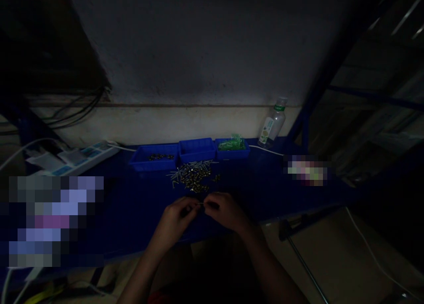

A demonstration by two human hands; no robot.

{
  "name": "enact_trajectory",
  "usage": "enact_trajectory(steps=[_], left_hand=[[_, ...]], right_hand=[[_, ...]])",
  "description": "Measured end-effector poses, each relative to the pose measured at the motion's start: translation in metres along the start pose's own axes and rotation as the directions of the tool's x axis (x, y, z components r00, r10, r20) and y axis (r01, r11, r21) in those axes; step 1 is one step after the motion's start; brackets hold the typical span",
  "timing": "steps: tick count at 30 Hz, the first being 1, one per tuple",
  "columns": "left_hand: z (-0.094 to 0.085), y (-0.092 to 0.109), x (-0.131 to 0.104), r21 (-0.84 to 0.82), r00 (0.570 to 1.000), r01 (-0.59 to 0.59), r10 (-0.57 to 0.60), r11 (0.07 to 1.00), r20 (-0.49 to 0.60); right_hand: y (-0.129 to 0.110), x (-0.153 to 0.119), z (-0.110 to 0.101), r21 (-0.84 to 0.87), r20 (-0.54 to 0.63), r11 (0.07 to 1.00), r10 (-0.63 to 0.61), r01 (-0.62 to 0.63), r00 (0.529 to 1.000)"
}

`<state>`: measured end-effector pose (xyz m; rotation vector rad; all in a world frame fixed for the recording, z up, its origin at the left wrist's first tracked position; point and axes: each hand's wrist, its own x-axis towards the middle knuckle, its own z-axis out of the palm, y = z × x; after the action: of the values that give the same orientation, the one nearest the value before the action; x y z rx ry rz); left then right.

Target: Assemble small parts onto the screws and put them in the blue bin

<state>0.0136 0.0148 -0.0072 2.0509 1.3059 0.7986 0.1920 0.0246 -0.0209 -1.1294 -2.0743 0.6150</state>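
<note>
My left hand (177, 215) and my right hand (227, 210) meet over the near part of the blue table, both closed in a pinch. A thin, pale metal pin (200, 203) spans the small gap between their fingertips; its ends are hidden in the fingers. Just beyond the hands lies a loose pile of small brass-coloured metal parts (194, 178), several with long thin silver shanks. The dim light hides their exact shape.
Behind the pile stand a blue bin (154, 163) with dark small parts, a second blue bin (197, 153) and a third bin (233, 153) holding green plastic. A clear bottle (272, 126) is at the back right. A power strip (77, 160) with plugs lies left on the table (132, 207).
</note>
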Motion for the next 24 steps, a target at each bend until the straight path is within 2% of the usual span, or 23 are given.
enact_trajectory(steps=[9, 17, 24], left_hand=[[0.0001, -0.0010, -0.0027, -0.051, 0.999, -0.048, 0.048, 0.998, -0.007], [-0.0002, 0.0035, -0.0040, -0.053, 0.998, -0.049, 0.047, 0.997, -0.031], [-0.0029, 0.0064, -0.0019, -0.038, 0.999, -0.013, 0.012, 0.999, -0.040]], right_hand=[[0.0003, -0.0003, 0.0019, -0.087, 0.020, 0.996, -0.015, 0.017, 1.000], [0.0001, -0.0006, -0.0008, 0.020, 0.035, 0.999, -0.033, 0.032, 0.999], [0.0015, 0.0001, 0.0018, 0.015, 0.013, 1.000, 0.021, -0.022, 1.000]])
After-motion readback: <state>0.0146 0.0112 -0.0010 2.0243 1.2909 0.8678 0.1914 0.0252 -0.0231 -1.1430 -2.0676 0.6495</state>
